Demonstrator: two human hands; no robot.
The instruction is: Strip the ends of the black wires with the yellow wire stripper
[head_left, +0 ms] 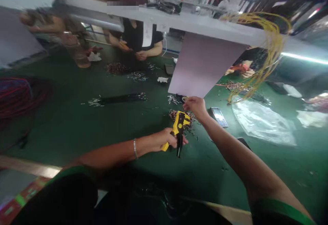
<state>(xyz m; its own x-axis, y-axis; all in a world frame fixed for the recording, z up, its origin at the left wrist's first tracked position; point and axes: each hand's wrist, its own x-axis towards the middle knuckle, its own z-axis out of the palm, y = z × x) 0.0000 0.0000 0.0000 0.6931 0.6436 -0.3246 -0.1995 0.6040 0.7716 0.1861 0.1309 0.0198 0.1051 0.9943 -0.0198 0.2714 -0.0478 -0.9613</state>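
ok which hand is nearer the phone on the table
Right. The right hand is just left of the phone and slightly higher in the picture; the left hand, around the yellow-and-black tool, is farther left and lower.

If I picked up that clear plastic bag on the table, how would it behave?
The clear plastic bag would probably flop and crumple, as its surface looks wrinkled. The green table shows through it, so it's likely thin and light. Lying low, it would likely slide or bunch rather than roll.
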